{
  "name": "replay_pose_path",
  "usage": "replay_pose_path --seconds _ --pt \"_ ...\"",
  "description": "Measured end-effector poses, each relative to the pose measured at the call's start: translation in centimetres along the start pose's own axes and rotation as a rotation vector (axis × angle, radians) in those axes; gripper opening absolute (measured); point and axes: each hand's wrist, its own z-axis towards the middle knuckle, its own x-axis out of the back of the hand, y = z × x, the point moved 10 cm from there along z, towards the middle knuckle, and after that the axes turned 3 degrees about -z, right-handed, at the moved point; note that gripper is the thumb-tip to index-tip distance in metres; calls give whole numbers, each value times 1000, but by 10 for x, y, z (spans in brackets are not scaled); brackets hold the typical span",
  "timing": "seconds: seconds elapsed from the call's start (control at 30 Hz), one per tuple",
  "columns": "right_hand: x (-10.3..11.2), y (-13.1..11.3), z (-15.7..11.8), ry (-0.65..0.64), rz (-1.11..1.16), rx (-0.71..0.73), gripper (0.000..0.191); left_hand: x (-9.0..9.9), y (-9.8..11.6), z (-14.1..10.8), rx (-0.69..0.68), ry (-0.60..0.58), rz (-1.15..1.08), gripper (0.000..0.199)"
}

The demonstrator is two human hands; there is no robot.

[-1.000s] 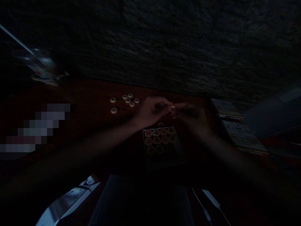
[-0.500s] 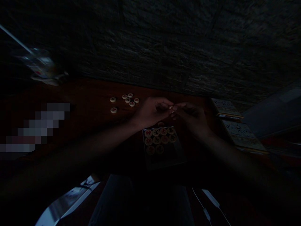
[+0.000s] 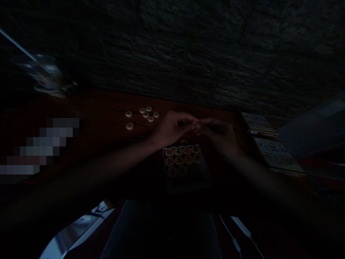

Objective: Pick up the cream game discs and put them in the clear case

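My left hand (image 3: 176,126) and my right hand (image 3: 219,133) meet above the table, fingertips pinched together. Whatever lies between the fingertips is hidden and too dark to name. Just below them, a shallow open box (image 3: 205,176) holds rows of round Chinese chess pieces (image 3: 179,160) with red or dark characters, its near part dark. One more chess piece (image 3: 184,142) lies at the box's far edge. Left of my left hand, several loose chess pieces (image 3: 146,114) are scattered on the wooden table (image 3: 107,104).
Two flat printed boxes (image 3: 279,153) lie at the right table edge. A clear plastic cup (image 3: 45,72) with a straw stands at the far left. Behind the table rises a dark stone wall (image 3: 172,54). White cables (image 3: 237,244) hang below at the right.
My fingertips have shifted slightly against each other, and the small pale spot between them shows less. The chess pieces and the box stay in place.
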Motion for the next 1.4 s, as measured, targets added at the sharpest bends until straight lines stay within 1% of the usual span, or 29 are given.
replay_pose_path --seconds 0.13,0.27,0.53,0.77,0.97,1.17,1.4 --pt "-3 -1 1 -42 -1 10 26 1 -8 0 39 9 5 20" --pt "-2 -2 1 -35 -29 24 28 1 -13 0 69 19 -36 21" --pt "3 -1 2 14 -42 51 37 2 -4 1 3 31 24 15" --pt "3 -3 1 17 -66 54 34 4 -4 1 29 50 76 14" --pt "2 -5 0 17 -55 45 32 4 -1 0 37 31 103 13" --pt "1 -6 0 0 -92 71 25 1 -2 1 52 6 51 14" --pt "0 -9 0 -13 -90 79 25 -2 -2 0 9 -10 -42 17"
